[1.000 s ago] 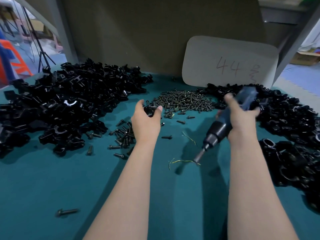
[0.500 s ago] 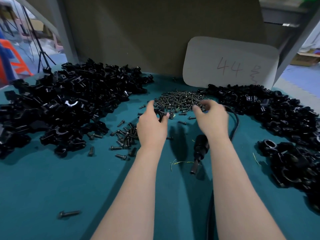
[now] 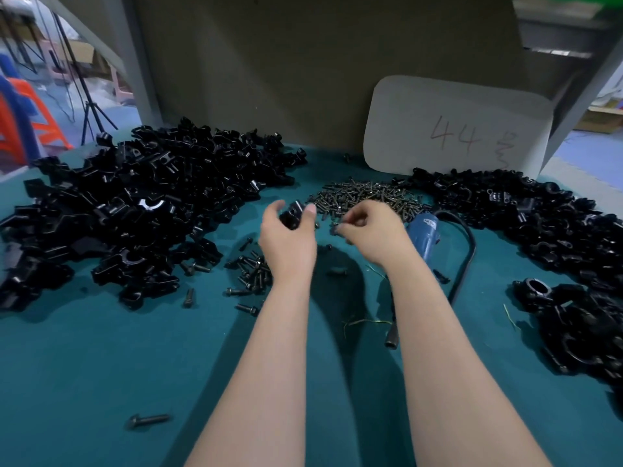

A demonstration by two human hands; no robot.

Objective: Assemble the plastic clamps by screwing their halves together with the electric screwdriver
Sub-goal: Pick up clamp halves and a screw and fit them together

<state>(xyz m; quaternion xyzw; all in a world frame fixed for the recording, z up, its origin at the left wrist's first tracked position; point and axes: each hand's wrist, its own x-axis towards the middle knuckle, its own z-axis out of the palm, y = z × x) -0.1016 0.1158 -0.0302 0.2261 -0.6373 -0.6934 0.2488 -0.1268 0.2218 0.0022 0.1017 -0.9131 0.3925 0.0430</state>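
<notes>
Black clamps (image 3: 135,210), probably blue screwdriver (image 3: 425,237)

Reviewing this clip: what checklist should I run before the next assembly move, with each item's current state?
1. Left hand grips a clamp piece: ok.
2. Right hand pinches a small dark part; whether it is a screw: cannot tell.
3. Clamp halves mated: cannot tell.
4. Electric screwdriver lies on the table beside the right hand, in reach: ok.
5. Electric screwdriver in hand: not ok.
6. Screw pile stocked ahead of both hands: ok.
</notes>
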